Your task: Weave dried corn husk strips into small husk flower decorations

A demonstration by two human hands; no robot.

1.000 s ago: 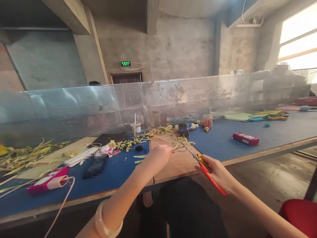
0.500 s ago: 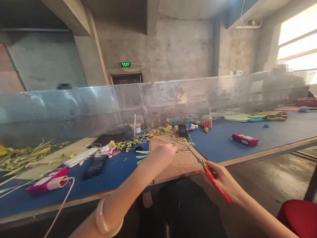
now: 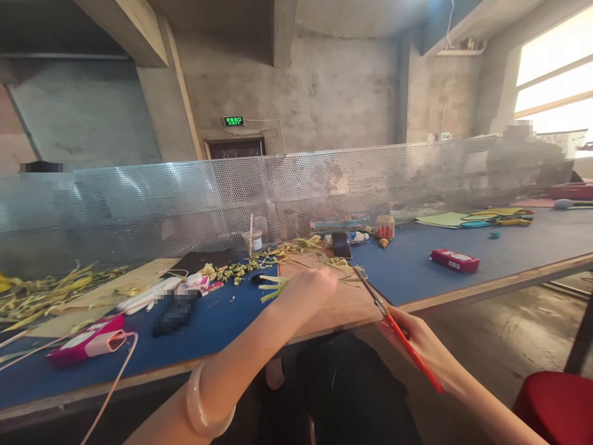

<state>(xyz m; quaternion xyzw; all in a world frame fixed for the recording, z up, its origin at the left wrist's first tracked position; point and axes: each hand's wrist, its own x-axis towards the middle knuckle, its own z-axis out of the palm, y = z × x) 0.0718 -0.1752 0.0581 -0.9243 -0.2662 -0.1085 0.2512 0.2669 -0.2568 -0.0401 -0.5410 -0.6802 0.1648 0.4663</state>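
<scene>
My left hand (image 3: 319,284) is closed above the wooden board (image 3: 319,312), its fingertips mostly hidden by the back of the hand. Pale green plant strips (image 3: 273,288) stick out to its left and appear to be held in it. Closed around red handles, my right hand (image 3: 412,334) holds long-nose pliers (image 3: 398,330). Their long thin metal jaws point up and left over the board's right edge and look closed. Near the jaw tips lies a small bundle of yellow-green strips (image 3: 337,262), a little beyond my left hand.
Small yellow-green knotted pieces (image 3: 236,269) and dried strips (image 3: 55,293) cover the left side. A phone (image 3: 341,245), a jar (image 3: 385,227) and a magenta box (image 3: 454,260) stand on the blue table (image 3: 417,290). A perforated metal screen (image 3: 296,198) runs behind. A red stool (image 3: 558,405) is at right.
My left hand has shifted slightly right, and the pale green strips beside it moved along. The pliers have turned and their handles have come together. The person behind the screen at left has moved left.
</scene>
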